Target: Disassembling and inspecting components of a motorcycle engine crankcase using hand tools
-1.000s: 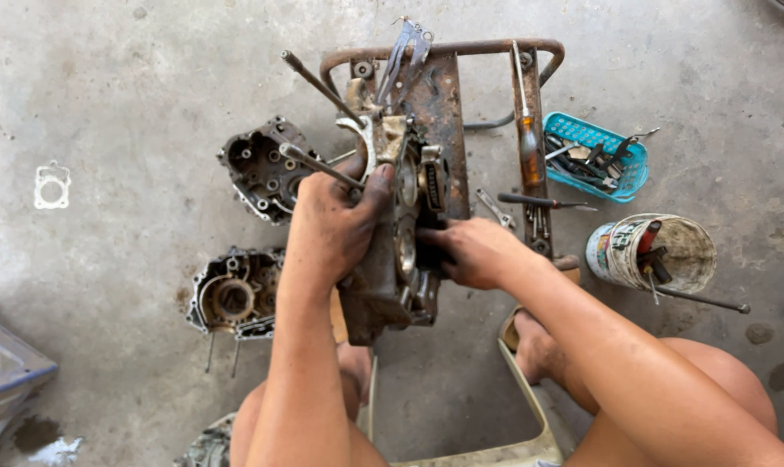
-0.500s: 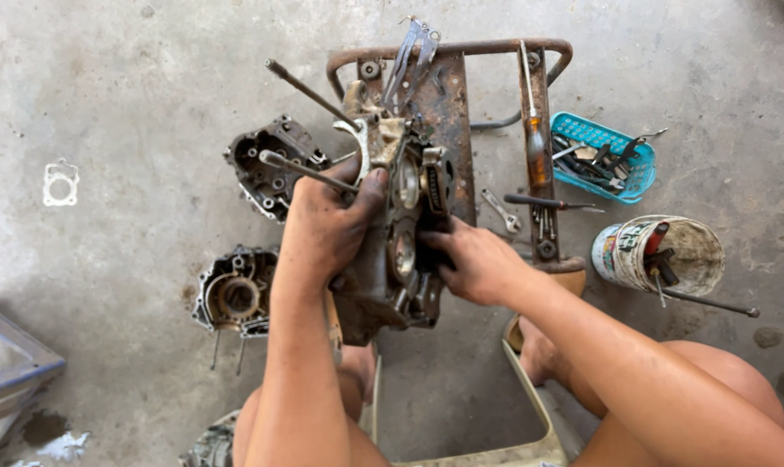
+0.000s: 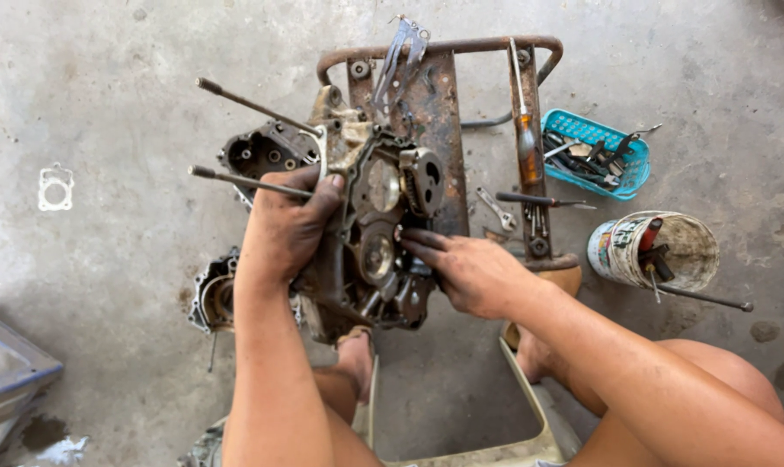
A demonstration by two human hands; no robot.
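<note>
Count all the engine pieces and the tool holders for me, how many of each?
Engine cases: 3 (held case, dark case, floor case)
Gaskets: 1 (white gasket)
Tool holders: 2 (blue basket, dirty can)
Total: 6

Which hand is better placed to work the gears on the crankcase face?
Right, probably. The right hand already has fingertips on the exposed face of the engine crankcase, while the left hand grips its upper edge by the long studs, supporting it.

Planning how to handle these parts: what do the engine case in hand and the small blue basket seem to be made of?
Engine case: likely cast metal, dull grey under oily grime, with long steel-looking studs. Blue basket: apparently moulded plastic, bright uniform colour with lattice walls.
</note>
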